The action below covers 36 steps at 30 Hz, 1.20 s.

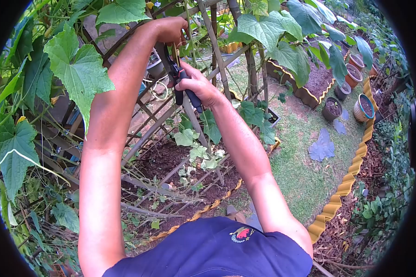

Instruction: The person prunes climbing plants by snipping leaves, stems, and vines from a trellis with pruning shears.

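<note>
My right hand (197, 87) is wrapped around the dark handles of pruning shears (174, 73), which have a red detail near the pivot. Their blades point up, just below my left hand (171, 30). That hand is bent over at the top of the wooden lattice trellis (216, 46), its fingers curled and partly hidden. Whatever is in those fingers I cannot make out. Thin green stems hang close to both hands. A large vine leaf (76, 69) overlaps my left forearm, and another broad leaf (262, 31) hangs to the right of the blades.
Dense climbing vines cover the trellis on the left. Below lies a soil bed (164, 159) with small leafy plants. To the right are grass (296, 184), flower pots (332, 108), flat stepping stones (321, 146) and wavy yellow edging (344, 184). A pale looped cord (161, 91) hangs behind the lattice.
</note>
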{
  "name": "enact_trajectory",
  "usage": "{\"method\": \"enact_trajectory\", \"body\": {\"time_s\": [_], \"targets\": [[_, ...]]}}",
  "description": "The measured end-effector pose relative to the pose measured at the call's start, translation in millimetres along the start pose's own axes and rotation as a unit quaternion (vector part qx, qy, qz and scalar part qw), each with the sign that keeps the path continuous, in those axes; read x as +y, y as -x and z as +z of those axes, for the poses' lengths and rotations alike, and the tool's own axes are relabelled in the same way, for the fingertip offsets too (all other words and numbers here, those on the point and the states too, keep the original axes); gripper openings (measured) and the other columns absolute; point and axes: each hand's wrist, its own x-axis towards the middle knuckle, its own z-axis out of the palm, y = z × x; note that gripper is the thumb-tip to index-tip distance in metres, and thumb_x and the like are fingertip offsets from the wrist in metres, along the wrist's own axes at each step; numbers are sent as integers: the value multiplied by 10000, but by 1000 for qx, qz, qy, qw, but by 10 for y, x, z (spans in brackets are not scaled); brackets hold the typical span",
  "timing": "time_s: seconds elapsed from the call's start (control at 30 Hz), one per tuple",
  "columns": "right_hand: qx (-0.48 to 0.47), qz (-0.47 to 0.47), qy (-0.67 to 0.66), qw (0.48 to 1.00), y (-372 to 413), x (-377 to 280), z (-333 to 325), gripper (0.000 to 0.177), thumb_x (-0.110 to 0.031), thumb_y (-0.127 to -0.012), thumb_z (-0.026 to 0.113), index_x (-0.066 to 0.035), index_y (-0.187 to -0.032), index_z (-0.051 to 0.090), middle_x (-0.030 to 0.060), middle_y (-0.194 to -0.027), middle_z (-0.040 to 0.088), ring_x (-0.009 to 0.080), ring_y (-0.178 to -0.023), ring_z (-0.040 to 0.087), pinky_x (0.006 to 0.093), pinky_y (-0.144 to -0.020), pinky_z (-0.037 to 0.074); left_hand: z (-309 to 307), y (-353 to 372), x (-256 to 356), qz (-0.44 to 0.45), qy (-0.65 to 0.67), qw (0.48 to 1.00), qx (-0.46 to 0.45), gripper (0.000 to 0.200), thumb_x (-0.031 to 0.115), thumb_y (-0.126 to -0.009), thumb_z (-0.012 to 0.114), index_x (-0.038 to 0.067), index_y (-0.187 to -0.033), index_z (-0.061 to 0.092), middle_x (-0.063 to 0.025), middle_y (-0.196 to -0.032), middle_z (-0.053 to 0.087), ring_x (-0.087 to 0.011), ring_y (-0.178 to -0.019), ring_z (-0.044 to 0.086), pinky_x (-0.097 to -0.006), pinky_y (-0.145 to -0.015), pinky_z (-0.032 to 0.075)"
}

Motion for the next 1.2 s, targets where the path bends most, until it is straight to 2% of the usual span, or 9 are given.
{"method": "enact_trajectory", "body": {"time_s": [0.07,0.2,0.37,0.5,0.6,0.67,0.8,1.1,1.2], "targets": [[-5,10,11,1000,39,-30,3,839,-152,-733,650,-51,-1513,358,72,-1103,598,136,-911,565,289,-843,468,14,-13,-7,-24,87,996,-15,518,-74,-684,761,-43,-1178,611,-163,-1002,749,-256,-840,744,-361,-682,602],[17,-6,61,998,178,-24,31,929,-118,-710,651,-6,-1553,276,97,-1315,535,139,-942,580,295,-857,492,73,-1,13,-22,87,996,11,484,-98,-686,751,-48,-1146,610,-156,-926,746,-243,-751,743,-334,-597,599],[74,-25,50,996,437,-51,9,942,-62,-686,643,27,-1546,268,114,-1555,282,198,-1039,605,333,-893,520,161,48,19,0,89,993,77,361,-91,-723,724,-59,-1069,628,-139,-839,743,-223,-679,738,-329,-582,592],[154,-53,125,979,372,-46,-87,938,-88,-675,666,67,-1520,292,137,-1600,205,214,-1091,600,341,-918,518,217,122,16,38,91,988,123,272,-82,-746,701,-59,-1011,643,-141,-784,729,-206,-640,731,-332,-564,577],[124,-31,138,982,275,-29,-218,943,-96,-717,653,61,-1545,230,93,-1587,205,190,-1003,614,327,-864,525,232,173,40,49,94,985,135,277,-74,-767,684,-55,-1036,622,-148,-810,724,-205,-671,726,-335,-572,569],[126,-9,133,983,242,-18,-257,963,-119,-716,661,48,-1556,220,130,-1391,443,176,-961,620,317,-829,520,221,178,37,37,82,989,118,327,-57,-794,673,-55,-1105,571,-156,-900,727,-215,-730,714,-342,-606,572],[98,17,66,993,265,-123,-244,894,-125,-718,653,-21,-1540,319,94,-992,628,160,-945,613,307,-818,501,237,219,37,35,82,988,130,354,-57,-807,666,-50,-1149,573,-142,-871,716,-199,-691,703,-342,-577,560],[49,-38,-38,997,443,-181,-443,819,-158,-716,629,-33,-1494,407,160,-1071,668,237,-978,660,374,-941,508,326,226,42,22,97,986,136,405,-58,-808,665,-26,-1203,583,-121,-847,707,-164,-605,664,-331,-541,538],[77,-46,-52,995,467,-151,-583,739,-150,-711,611,-8,-1423,471,128,-1069,682,220,-995,650,357,-929,494,375,286,50,39,99,983,150,379,-57,-809,663,-19,-1180,599,-109,-844,705,-160,-596,646,-330,-549,533]]}}
